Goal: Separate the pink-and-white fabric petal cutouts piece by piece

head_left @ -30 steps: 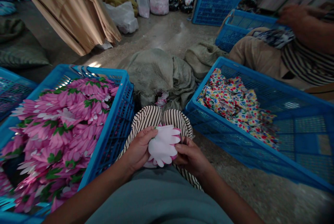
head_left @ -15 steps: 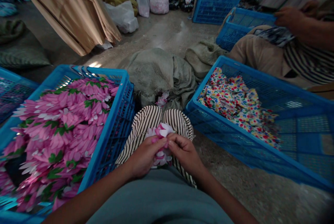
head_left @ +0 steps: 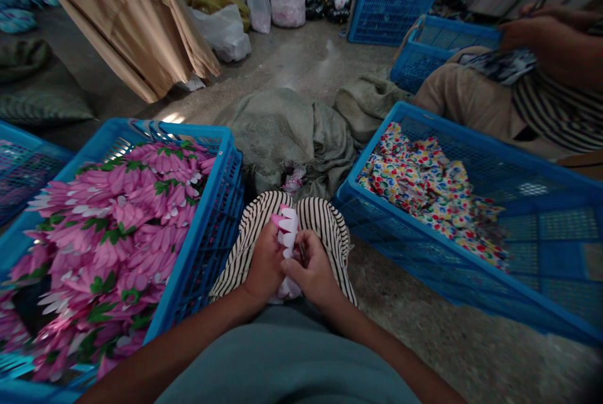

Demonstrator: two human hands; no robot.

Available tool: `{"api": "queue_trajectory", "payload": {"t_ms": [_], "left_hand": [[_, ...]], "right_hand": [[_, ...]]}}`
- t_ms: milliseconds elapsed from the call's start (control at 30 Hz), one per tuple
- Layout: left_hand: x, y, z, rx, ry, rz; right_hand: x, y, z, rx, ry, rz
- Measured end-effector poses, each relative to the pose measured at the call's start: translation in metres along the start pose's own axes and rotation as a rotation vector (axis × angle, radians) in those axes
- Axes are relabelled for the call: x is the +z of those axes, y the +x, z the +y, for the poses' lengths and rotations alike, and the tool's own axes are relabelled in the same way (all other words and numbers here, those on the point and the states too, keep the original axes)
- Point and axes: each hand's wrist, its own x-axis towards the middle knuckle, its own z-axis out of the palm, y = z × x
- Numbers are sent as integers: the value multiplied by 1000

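Observation:
Over my lap, my left hand (head_left: 264, 264) is closed around a pink-and-white fabric flower (head_left: 288, 226), whose scalloped petals stick up above the fingers. My right hand (head_left: 315, 271) is close against it, fingers curled and thumb reaching to the flower's lower part. Something small and dark shows between the right fingers, too little to name. More pale petals lie between my wrists on the striped cloth (head_left: 235, 259) over my legs. To my left, a blue crate (head_left: 188, 266) is heaped with pink fabric flowers (head_left: 127, 222) with green leaves.
On the right, a blue crate (head_left: 424, 266) holds colourful dotted fabric pieces (head_left: 419, 184). Grey-green sacks (head_left: 287, 127) lie ahead of my knees. A co-worker's hands (head_left: 532, 30) work at the far right. Tan cloth (head_left: 127, 21) drapes at the back left, with plastic bags (head_left: 223, 33) beside it.
The flower has turned so its petals stand upright in a row. My left hand now wraps it, and my right hand has dropped slightly lower with fingers curled.

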Motion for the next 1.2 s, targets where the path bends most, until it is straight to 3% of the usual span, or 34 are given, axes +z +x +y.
{"api": "queue_trajectory", "payload": {"t_ms": [100, 167, 267, 367, 467, 567, 700, 833, 933, 1100, 1200], "left_hand": [[-4, 6, -3, 175, 279, 77], [-7, 9, -3, 188, 357, 100], [-11, 10, -3, 128, 273, 114], [-13, 10, -2, 47, 140, 82], [-13, 14, 5, -216, -173, -13], [-13, 18, 16, -532, -546, -189], [-17, 18, 25, -720, -993, -314], [-32, 17, 31, -678, -1076, -440], [-37, 18, 32, -582, -910, -548], [-25, 13, 22, -498, -735, -415], [-47, 26, 24, -389, -671, -243]], "right_hand": [[7, 7, 4, 57, 99, 79], [5, 11, 6, 123, 223, 164], [-3, 14, 7, 154, 394, 256], [-10, 14, 3, 170, 530, 212], [-16, 13, -1, 290, 650, 89], [-23, 14, 0, 448, 778, -57], [-31, 17, 9, 543, 939, -177], [-32, 14, 23, 617, 958, -312], [-28, 9, 21, 561, 880, -268], [-24, 8, -2, 445, 654, -212], [-29, 11, -5, 428, 572, -141]]}}
